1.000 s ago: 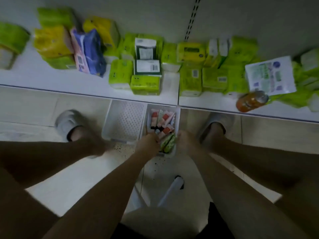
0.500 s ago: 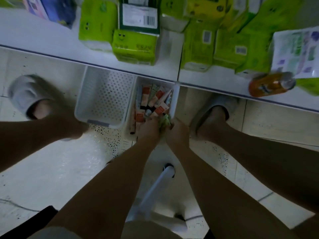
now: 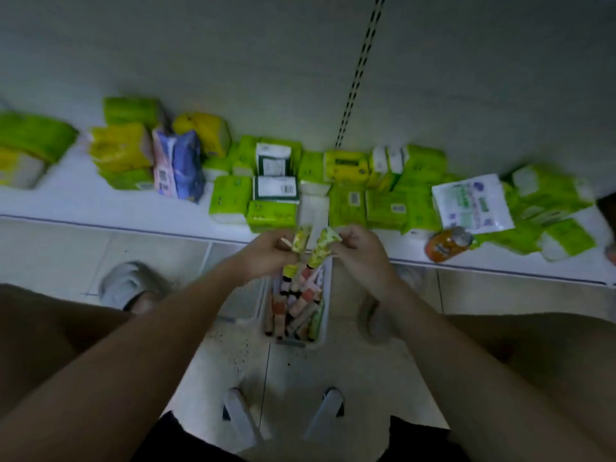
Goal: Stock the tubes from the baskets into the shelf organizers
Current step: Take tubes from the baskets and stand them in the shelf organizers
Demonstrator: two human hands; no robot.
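On the floor, the white basket held a jumble of tubes. Above it, the left hand pinched one green tube and the right hand another green tube, near the front edge of the shelf. The tubes looked light, soft-walled and slick; holding one mid-body would likely be firmest.

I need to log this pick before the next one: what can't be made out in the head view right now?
- Print on the two green tubes, left hand's and right hand's: blurred, too small.
- Left hand and right hand fingertips: hidden behind the tubes.
- Basket far end: covered by the hands.
- Second basket: almost wholly behind the left forearm.
- Shelf organizers: none recognisable.
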